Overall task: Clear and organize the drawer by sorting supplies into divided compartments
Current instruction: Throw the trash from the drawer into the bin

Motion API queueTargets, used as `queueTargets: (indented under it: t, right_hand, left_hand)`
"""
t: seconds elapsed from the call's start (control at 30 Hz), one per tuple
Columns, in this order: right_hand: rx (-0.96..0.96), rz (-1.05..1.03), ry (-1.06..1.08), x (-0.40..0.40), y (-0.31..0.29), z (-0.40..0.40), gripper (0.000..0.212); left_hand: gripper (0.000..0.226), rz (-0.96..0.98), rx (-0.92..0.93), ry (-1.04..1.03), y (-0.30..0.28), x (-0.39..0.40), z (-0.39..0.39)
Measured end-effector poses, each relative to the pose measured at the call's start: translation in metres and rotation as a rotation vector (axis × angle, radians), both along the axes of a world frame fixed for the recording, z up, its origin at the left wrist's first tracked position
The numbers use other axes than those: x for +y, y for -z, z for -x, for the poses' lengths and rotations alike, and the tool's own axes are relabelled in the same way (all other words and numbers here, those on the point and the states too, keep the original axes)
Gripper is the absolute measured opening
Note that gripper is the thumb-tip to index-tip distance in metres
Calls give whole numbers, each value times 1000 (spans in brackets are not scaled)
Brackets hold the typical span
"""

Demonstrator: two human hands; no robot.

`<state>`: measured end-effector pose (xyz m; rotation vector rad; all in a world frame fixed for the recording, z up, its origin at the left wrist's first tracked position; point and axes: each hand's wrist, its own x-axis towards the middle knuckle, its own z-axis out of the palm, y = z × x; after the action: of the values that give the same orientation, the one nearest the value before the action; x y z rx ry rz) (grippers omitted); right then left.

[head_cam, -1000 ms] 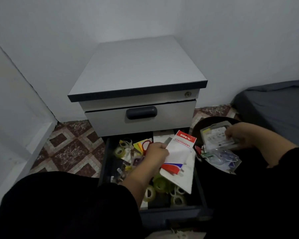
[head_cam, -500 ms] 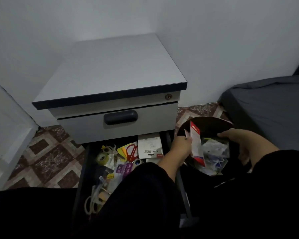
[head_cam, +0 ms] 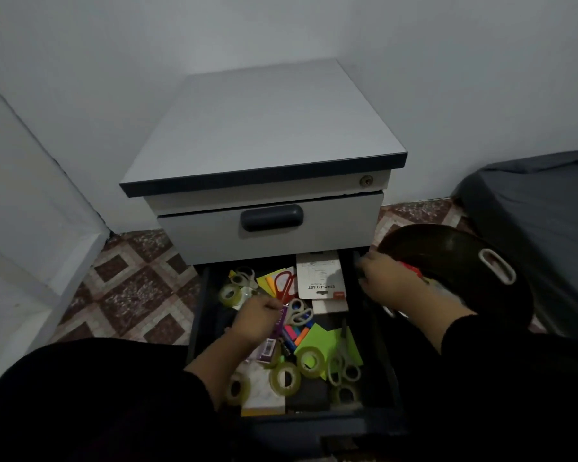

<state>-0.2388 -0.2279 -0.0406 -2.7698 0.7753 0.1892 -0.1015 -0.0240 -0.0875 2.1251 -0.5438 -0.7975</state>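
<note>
In the open dark drawer (head_cam: 201, 315) we read "STAPLER SET" on a white card pack (head_cam: 321, 278) at its back. Our left hand (head_cam: 257, 320) has fingers curled on a purple lettered packet (head_cam: 280, 323) mid-drawer. Our right hand (head_cam: 386, 281) reaches past the drawer's right wall into a dark round basket (head_cam: 447, 248); its grasp we cannot tell.

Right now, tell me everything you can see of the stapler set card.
The stapler set card is a flat white card printed STAPLER SET, with a thin red strip on its near edge. It lies at the open drawer's back right, its far end under the shut upper drawer. It overlaps a white box below; neither hand touches it.
</note>
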Motion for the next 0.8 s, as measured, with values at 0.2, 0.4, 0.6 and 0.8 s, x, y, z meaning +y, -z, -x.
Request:
queueTargets:
  t: [0.2,0.4,0.6,0.8]
  right_hand:
    - [314,179,-256,50,46,-24,46]
    - [429,168,-241,57,62,-32,51]
    - [505,169,-271,47,66,-31,56]
    - [474,254,-298,51,64,-32,59]
  left_hand:
    - [34,-233,-198,-131,25,36,-36]
    - [35,-319,-473,127,47,32,-35]
    - [25,-264,-387,123,50,22,-38]
    - [35,-301,-514,167,44,25,-27]
